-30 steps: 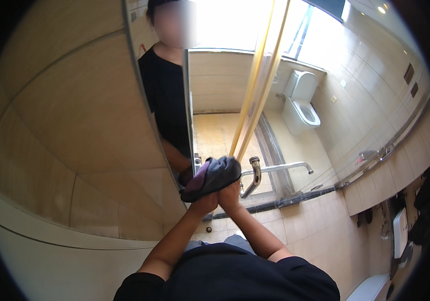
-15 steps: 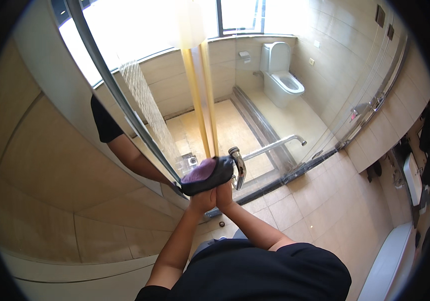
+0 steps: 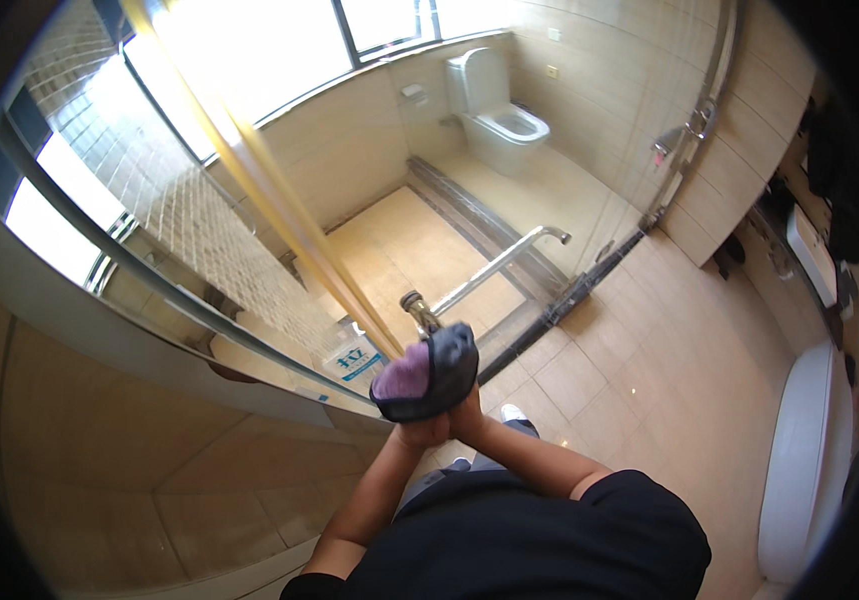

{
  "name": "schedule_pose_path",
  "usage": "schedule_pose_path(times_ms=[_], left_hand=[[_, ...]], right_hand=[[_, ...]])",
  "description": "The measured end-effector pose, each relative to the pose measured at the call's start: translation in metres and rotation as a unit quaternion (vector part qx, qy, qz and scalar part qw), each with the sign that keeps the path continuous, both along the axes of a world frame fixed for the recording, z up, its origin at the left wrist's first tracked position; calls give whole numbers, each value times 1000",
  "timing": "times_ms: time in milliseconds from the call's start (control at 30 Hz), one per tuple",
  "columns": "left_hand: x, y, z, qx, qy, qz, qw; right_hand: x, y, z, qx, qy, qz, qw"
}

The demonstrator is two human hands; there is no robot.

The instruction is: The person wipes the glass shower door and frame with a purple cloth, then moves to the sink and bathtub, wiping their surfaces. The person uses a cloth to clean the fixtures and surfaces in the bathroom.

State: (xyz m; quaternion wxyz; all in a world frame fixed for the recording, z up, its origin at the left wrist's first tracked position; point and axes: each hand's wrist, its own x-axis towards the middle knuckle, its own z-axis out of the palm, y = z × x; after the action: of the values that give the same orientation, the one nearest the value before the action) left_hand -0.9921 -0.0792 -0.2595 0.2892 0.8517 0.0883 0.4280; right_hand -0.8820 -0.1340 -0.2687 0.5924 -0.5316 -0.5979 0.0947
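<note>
Both my hands are together in front of me, around a bunched black and purple cloth (image 3: 452, 360). Purple shows on its left side and dark fabric on its right, with a black edge below. My left hand (image 3: 422, 431) closes on its lower part. My right hand (image 3: 466, 416) grips it from the right; most of its fingers are hidden. The cloth lies at the lower end of the yellowish strips (image 3: 289, 235) along the glass, overlapping a metal fitting (image 3: 417, 308) of the shower glass. Whether it touches them, I cannot tell.
Beyond the glass stand a long chrome bar (image 3: 494, 270) and a white toilet (image 3: 497, 105). A dark threshold (image 3: 549, 318) crosses the tiled floor. On the left runs a metal-edged frame (image 3: 149, 275). A white tub (image 3: 799, 460) and a basin (image 3: 811, 255) are at the right.
My view has swung, so the yellowish strips and the toilet sit further left. The cloth and both hands are slightly lower in view; the cloth is turned and still held.
</note>
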Motion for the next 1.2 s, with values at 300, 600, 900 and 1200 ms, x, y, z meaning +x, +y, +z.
schedule_pose_path(times_ms=[300,600,900,1200], left_hand=[[27,-1,-9,37,77,51,995],[81,-32,-12,34,141,131,981],[183,27,0,22,105,212,971],[263,45,-95,80,240,106,962]], right_hand=[[0,11,-49,-39,327,-21,944],[71,0,-49,-58,309,98,944],[153,98,-39,-21,-39,-124,991],[220,71,-148,-98,238,-151,954]])
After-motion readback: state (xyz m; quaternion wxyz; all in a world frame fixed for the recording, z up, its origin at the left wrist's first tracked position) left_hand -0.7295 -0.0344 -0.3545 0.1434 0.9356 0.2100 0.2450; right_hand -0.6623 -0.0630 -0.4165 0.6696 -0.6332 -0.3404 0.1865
